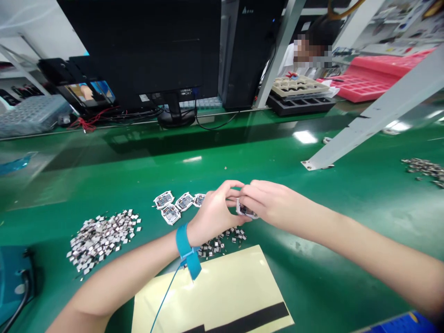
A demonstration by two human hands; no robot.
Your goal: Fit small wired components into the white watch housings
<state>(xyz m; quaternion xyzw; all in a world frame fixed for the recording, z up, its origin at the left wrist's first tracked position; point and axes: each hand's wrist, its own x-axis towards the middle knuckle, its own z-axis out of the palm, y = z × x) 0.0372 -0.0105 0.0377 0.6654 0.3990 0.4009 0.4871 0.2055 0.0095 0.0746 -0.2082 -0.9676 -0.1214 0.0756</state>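
- Fingers (255,187) of both hands close in a narrow pinch on a small white-rimmed square component (247,209), held above the bench between the two hands. They cover most of it; only a dark centre and part of the rim show.
- The left hand (213,215) enters from the lower left, with a blue wrist strap (185,245) and a thin blue cord (165,296) running down from it.
- The right hand (277,201) enters from the right. Its fingers overlap the left hand's, hiding the exact grip.
- Four similar white-rimmed components (184,201) lie on the glossy green bench (104,171) just beside the left hand, one partly behind it.
- A scatter of small metal pieces (218,245) lies under the left hand, partly hidden. A larger heap of silvery squares (102,240) sits further left.
- A pale yellow sheet with a black stripe (211,296) runs off the bottom edge.
- A teal object (14,282), cut off at the lower left, is hard to make out.
- Beyond a black monitor (138,46), a co-worker's white sleeve (289,60) shows behind a metal upright.
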